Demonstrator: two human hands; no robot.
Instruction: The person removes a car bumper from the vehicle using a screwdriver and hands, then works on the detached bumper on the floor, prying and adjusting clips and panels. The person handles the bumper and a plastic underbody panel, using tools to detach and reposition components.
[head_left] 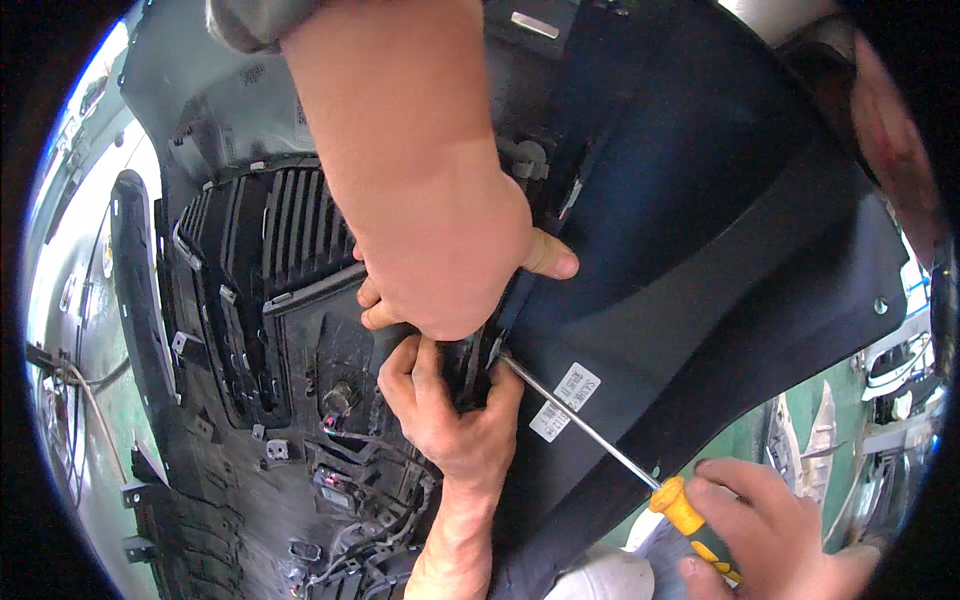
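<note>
My right hand (765, 525) holds a screwdriver (682, 507) by its yellow and dark handle. The long metal shaft slants up and left, and its tip meets the seam beside my left thumb. My left hand (455, 430) grips the edge of a black car bumper (270, 510) at that seam, its fingers curled and their tips partly hidden. Right of the seam lies a smooth, dark plastic panel (720, 270). From the top, a co-worker's arm (410, 150) reaches down; that hand presses beside the same seam, thumb stuck out, just above my left hand.
A ribbed black grille (290, 230) sits in the bumper at left. Wiring and connectors (335, 490) lie below it. A white printed label (565, 402) is on the dark panel, near the screwdriver shaft. Green floor (840, 400) and other parts show at right.
</note>
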